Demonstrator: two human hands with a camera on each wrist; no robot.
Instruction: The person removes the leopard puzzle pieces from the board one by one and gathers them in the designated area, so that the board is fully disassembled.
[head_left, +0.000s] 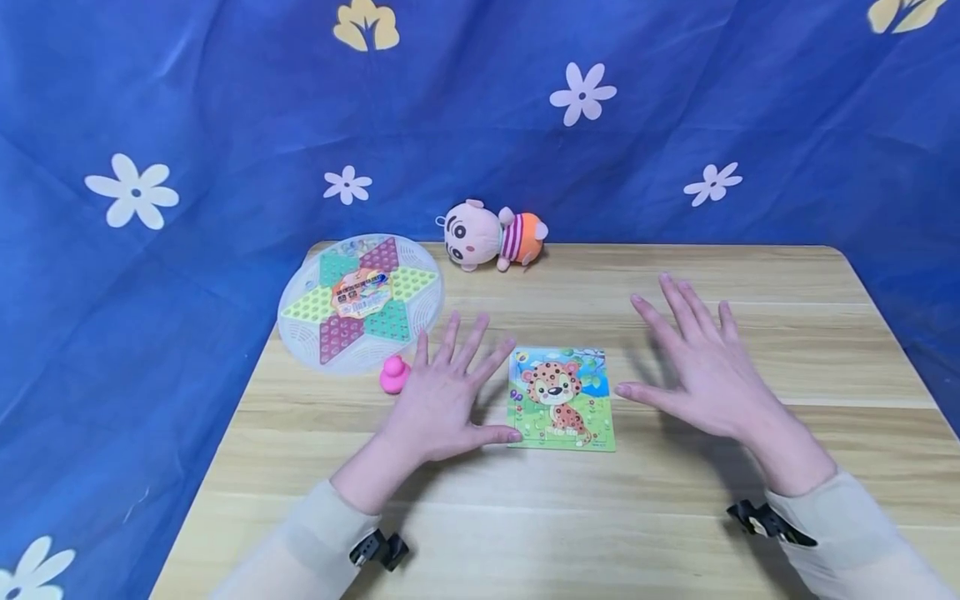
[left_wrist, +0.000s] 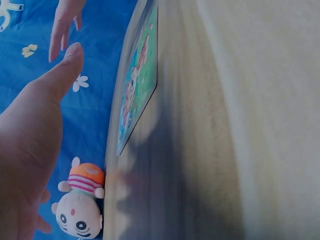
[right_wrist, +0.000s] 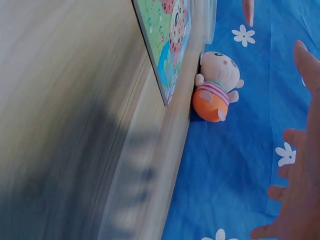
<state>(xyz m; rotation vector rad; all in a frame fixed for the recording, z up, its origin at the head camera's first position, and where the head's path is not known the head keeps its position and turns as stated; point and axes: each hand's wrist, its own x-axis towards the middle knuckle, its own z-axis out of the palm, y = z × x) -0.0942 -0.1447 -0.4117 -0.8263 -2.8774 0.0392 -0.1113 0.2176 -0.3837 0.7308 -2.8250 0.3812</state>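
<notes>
The leopard puzzle (head_left: 562, 398) is a small square card, a cartoon spotted cub on green grass under blue sky, lying flat on the desk (head_left: 675, 517) right between both hands. The left hand (head_left: 444, 398) is spread flat, thumb tip touching the card's edge; the right hand (head_left: 697, 367) is spread too, hovering just beside it, gripping nothing. Only the head view shows the checkers board (head_left: 361, 302) and pink duck (head_left: 393, 374) beyond the left hand. Wrist views catch the plush doll (right_wrist: 216, 86) side-on. One of each thing.
</notes>
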